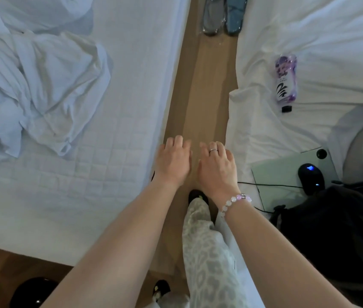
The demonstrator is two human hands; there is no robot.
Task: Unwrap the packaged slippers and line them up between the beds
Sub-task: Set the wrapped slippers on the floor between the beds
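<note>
Plastic-wrapped slippers, grey pair (212, 15) beside blue pair (235, 14), lie on the floor (200, 96) far ahead between the beds; my left hand (172, 161) and right hand (217, 166) hover empty, fingers loose.

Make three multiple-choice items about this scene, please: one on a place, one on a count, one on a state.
1. Where does the bottle lie?
A. on the floor
B. on the right bed
C. on the laptop

2. How many slippers lie at the far end of the floor strip?
A. one
B. two
C. four

3. What do the hands hold?
A. nothing
B. a slipper
C. the mouse

Answers:
1 B: the bottle rests on the white sheet of the right bed.
2 B: a grey one and a blue one lie side by side.
3 A: the left hand and the right hand are open over the bare floor.
</note>
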